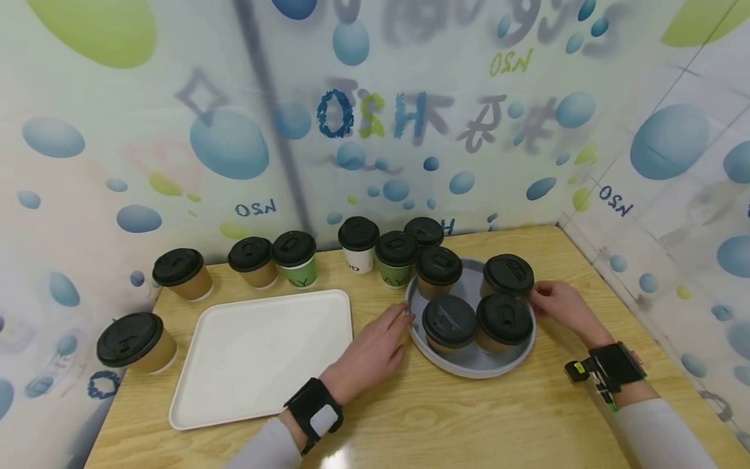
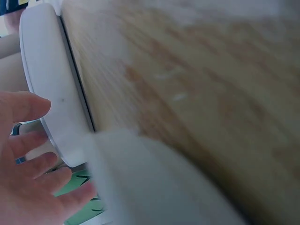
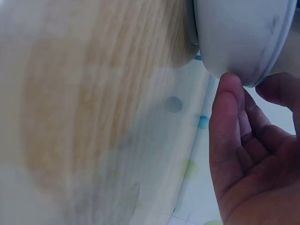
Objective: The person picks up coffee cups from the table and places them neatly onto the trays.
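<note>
A round grey tray [image 1: 469, 371] on the wooden table carries several brown paper cups with black lids, among them a front-left cup [image 1: 450, 322] and a back-right cup [image 1: 508, 275]. My left hand [image 1: 375, 352] reaches to the tray's left rim, its fingers extended and spread; in the left wrist view the thumb overlaps the tray's pale side wall [image 2: 56, 89]. On the opposite side, my right hand [image 1: 562, 309] grips the rim. The right wrist view shows its bent fingers [image 3: 227, 108] and thumb at the tray's edge [image 3: 243, 42].
A white rectangular tray [image 1: 263, 358] lies left of the round one. Brown lidded cups [image 1: 137, 342] stand along its left and back. Behind are a green cup [image 1: 295, 258], a white cup [image 1: 359, 244] and another green cup [image 1: 396, 257], close to the patterned wall [image 1: 375, 169].
</note>
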